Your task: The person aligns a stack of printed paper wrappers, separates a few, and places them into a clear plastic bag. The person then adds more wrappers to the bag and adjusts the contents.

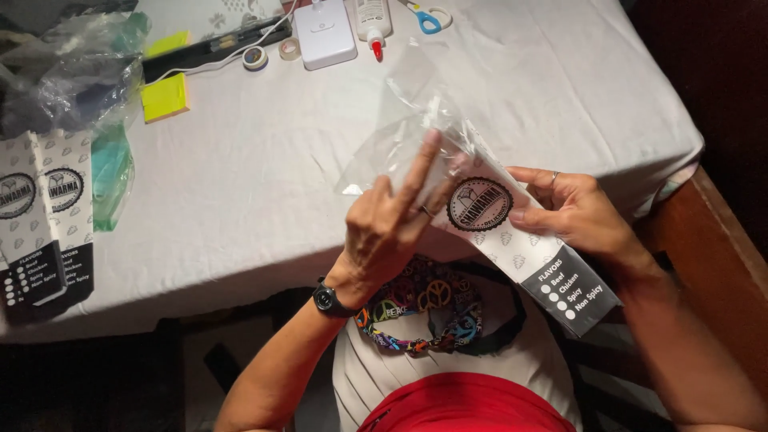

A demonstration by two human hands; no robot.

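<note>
My right hand [578, 211] grips a long white paper food sleeve [524, 254] with a round black emblem and a black end, held tilted over the table's front edge. A clear plastic bag [404, 132] sticks out of the sleeve's upper end. My left hand [390, 226], with a black wristwatch and a ring, rests on the bag and the sleeve's top, index finger stretched out along the plastic.
Two more matching sleeves [44, 228] lie at the left edge of the white tablecloth [256, 184], beside crumpled clear and green plastic bags [76, 76]. At the back lie yellow sticky notes [164, 96], tape rolls [256, 58], a white box [324, 34], a glue bottle [373, 22] and blue scissors [428, 18].
</note>
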